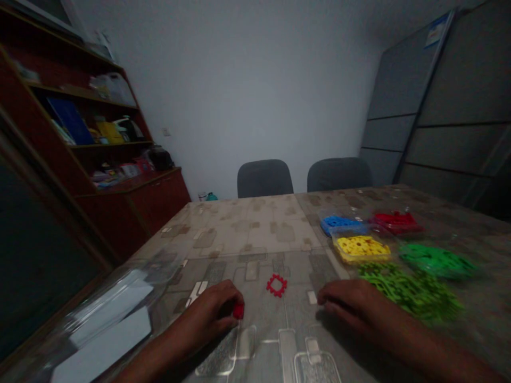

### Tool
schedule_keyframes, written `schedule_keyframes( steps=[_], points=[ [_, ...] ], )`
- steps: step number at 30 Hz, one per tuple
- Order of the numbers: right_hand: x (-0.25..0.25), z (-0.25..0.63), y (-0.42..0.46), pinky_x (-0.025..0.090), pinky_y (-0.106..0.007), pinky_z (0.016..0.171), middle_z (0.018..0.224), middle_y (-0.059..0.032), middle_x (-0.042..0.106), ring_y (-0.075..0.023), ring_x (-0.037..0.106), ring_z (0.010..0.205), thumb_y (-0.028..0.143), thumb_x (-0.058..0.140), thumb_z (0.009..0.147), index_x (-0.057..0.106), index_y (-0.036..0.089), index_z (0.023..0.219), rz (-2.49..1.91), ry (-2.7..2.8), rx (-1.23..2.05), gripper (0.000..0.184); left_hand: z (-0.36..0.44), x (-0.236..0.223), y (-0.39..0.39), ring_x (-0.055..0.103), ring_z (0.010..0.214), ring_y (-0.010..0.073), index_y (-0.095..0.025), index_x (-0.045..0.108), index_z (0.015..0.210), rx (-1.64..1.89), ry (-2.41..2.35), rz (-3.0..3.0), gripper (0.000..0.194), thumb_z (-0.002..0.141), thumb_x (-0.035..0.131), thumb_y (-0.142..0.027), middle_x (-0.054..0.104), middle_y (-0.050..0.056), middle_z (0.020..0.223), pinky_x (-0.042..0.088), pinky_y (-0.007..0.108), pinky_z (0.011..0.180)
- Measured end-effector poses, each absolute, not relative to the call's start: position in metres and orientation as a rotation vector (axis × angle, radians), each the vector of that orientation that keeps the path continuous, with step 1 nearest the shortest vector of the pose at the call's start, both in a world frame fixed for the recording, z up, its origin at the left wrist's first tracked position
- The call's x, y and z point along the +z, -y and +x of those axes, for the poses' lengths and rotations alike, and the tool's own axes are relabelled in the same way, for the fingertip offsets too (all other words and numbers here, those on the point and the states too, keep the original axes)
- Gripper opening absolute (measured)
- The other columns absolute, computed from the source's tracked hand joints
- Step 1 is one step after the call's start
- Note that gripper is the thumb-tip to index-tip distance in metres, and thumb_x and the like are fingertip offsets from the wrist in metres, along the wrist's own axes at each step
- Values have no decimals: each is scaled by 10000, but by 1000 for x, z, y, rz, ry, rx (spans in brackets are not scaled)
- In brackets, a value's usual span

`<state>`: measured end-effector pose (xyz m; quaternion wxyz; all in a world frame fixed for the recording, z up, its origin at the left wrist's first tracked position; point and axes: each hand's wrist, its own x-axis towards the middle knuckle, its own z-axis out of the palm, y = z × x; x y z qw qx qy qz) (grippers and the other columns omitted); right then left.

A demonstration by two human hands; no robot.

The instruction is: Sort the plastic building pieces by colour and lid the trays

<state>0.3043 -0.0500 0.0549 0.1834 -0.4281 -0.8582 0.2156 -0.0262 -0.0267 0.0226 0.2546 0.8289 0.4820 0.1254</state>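
Observation:
Between the thumb and fingertips of my left hand (221, 306) is a small red plastic piece (238, 310), held just above the table left of centre. A red square ring with knobbed edges (277, 285) lies flat on the table between my hands, touched by neither. My right hand (351, 300) hovers low over the table to the ring's right, fingers loosely bent and a little apart from the thumb, with nothing visible in it. Beside it lies a loose heap of light green plastic pieces (411, 290), partly covered by my right hand and forearm.
Clear trays of blue (339, 224), yellow (362, 248), red (397, 222) and green pieces (437, 259) stand at the right. Clear plastic packaging with white cards (107, 343) lies at the left. Two grey chairs (265, 178) stand behind the patterned table (243, 223).

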Motion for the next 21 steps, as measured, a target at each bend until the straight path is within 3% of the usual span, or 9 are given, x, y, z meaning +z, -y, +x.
schedule_keyframes(
  steps=[4, 8, 12, 16, 18, 21],
  points=[
    [33, 285, 60, 443, -267, 660, 809, -26, 671, -157, 604, 729, 125, 469, 887, 638, 205, 815, -1241, 2463, 694, 201, -27, 21, 28, 561, 799, 172, -206, 620, 818, 350, -1321, 2236, 155, 698, 607, -108, 606, -3, 859, 390, 265, 709],
    [20, 279, 54, 468, -323, 801, 975, -60, 647, -191, 598, 887, 142, 464, 893, 615, 209, 996, -1274, 2379, 657, 194, -25, 21, 30, 562, 806, 170, -210, 625, 867, 365, -1330, 2222, 170, 718, 621, -127, 607, -4, 877, 388, 264, 713],
    [15, 263, 40, 425, -363, 963, 1236, -112, 551, -232, 531, 1111, 206, 537, 859, 495, 206, 1286, -1312, 2354, 594, 429, -23, 22, 30, 559, 802, 171, -220, 618, 956, 364, -1348, 2216, 240, 724, 650, -170, 610, -6, 904, 388, 270, 712],
    [17, 231, 25, 463, -418, 914, 1260, -147, 524, -298, 540, 1113, 358, 646, 781, 433, 177, 1367, -1493, 2429, 441, 650, -22, 23, 31, 557, 798, 177, -209, 610, 854, 350, -1368, 2226, 105, 753, 613, -181, 617, -4, 864, 386, 270, 706],
    [18, 216, 17, 482, -446, 864, 1242, -171, 534, -329, 566, 1073, 388, 641, 782, 509, 156, 1296, -1531, 2452, 391, 579, -22, 24, 32, 560, 805, 184, -211, 604, 846, 345, -1374, 2238, 69, 779, 593, -207, 625, 0, 864, 390, 274, 714],
    [19, 202, 10, 494, -424, 811, 1153, -180, 589, -322, 606, 993, 295, 558, 845, 631, 129, 1087, -1500, 2486, 352, 301, -21, 27, 33, 568, 805, 193, -212, 605, 855, 340, -1387, 2240, 71, 792, 592, -242, 638, 6, 864, 393, 280, 713]
  ],
)
